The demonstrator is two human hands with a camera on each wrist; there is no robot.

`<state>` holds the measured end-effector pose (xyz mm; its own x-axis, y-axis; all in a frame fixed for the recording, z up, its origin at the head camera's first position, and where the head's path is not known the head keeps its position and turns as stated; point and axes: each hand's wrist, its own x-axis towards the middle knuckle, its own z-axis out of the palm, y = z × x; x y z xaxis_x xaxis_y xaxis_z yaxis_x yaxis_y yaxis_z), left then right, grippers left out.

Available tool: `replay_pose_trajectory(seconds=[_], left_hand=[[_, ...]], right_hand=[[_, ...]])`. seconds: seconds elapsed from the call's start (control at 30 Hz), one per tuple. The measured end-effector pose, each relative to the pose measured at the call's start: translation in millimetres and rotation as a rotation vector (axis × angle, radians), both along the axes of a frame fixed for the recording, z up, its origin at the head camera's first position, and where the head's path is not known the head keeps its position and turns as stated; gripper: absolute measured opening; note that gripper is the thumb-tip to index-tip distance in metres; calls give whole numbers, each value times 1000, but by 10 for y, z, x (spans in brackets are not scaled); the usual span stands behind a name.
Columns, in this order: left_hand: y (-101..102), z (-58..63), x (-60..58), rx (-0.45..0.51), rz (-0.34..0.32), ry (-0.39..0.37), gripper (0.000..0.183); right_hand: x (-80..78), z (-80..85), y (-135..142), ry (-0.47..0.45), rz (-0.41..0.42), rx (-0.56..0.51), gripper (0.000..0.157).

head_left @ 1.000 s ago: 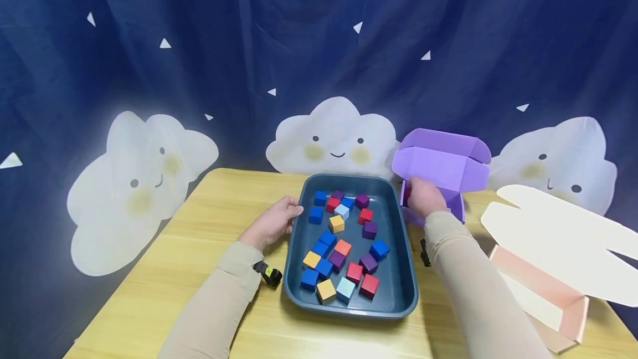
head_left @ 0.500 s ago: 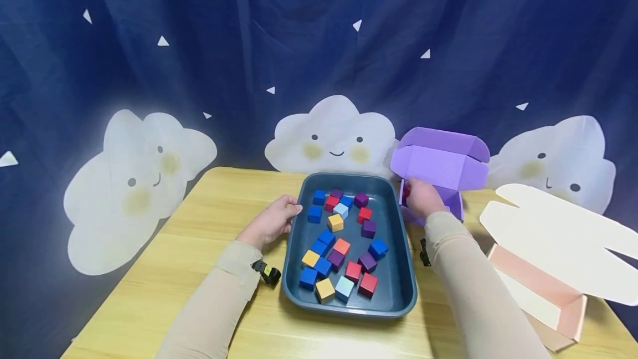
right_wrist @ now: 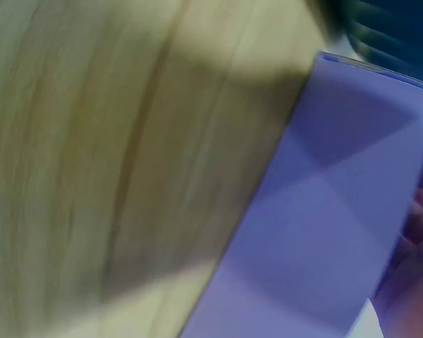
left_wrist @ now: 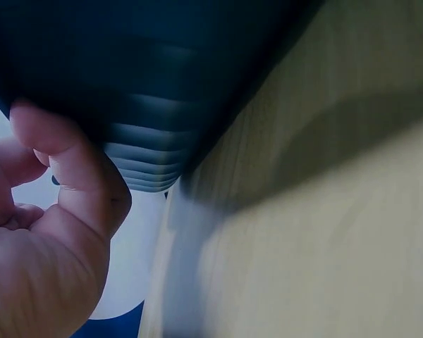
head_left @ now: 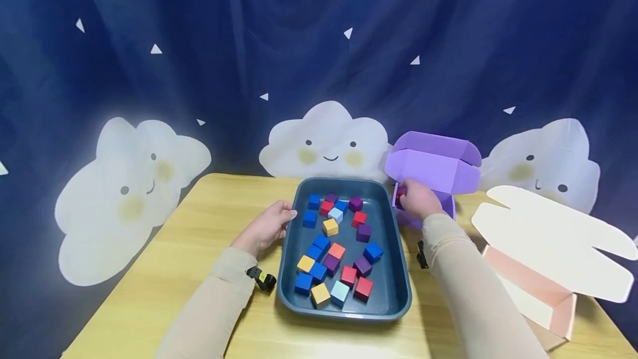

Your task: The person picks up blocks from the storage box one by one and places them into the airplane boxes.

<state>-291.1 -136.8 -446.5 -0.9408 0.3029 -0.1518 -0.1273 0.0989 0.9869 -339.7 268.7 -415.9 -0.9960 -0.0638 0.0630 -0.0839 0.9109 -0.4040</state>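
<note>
My left hand [head_left: 264,228] is at the left rim of a dark blue-grey tray [head_left: 401,270]. Its fingertips hold the rim, and the left wrist view shows the thumb [left_wrist: 49,130] against the tray's outer wall. In the tray lie several small cubes: blue, red, purple, yellow, light blue and one orange cube [head_left: 336,251]. On the far right, my right hand [head_left: 420,199] reaches into an open purple box [head_left: 431,168], with a red cube [head_left: 399,197] at its fingertips. From the right wrist, the box's side wall [right_wrist: 317,197] hides most of those fingers.
A pale pink box [head_left: 528,278] with its cream lid folded open stands at the right of the wooden table [head_left: 199,248]. Behind the table hangs a dark blue curtain [head_left: 299,43] with white clouds. The purple box stands close beside the tray's far right corner.
The head view has shifted slightly, so everything sits a little left and lower. More red shows beside the right fingertips inside the purple box. The left hand and tray keep their places.
</note>
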Motion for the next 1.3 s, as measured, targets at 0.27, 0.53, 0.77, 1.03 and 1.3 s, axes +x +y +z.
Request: replay_pose_trajectory(seconds=[0.27,0.53,0.77,1.03,1.3], left_hand=[[-10,-88,-44,31,-24,9,23],[-5,-62,-36,39,-33,16,20],[-21,-93,-38,46,-50,15,20],[-16,-37,-34,40,-45,14,19],[-7,-54,-43,51,-47,19,16]], right_hand=[[120,268,-62,63,46,27,29],[161,502,-355,106,124,-9,29],[203,669,-722,55,203,18,26],[243,751,-1003,4,255,57,28],[271,675,-1121,-59,240,109,30]])
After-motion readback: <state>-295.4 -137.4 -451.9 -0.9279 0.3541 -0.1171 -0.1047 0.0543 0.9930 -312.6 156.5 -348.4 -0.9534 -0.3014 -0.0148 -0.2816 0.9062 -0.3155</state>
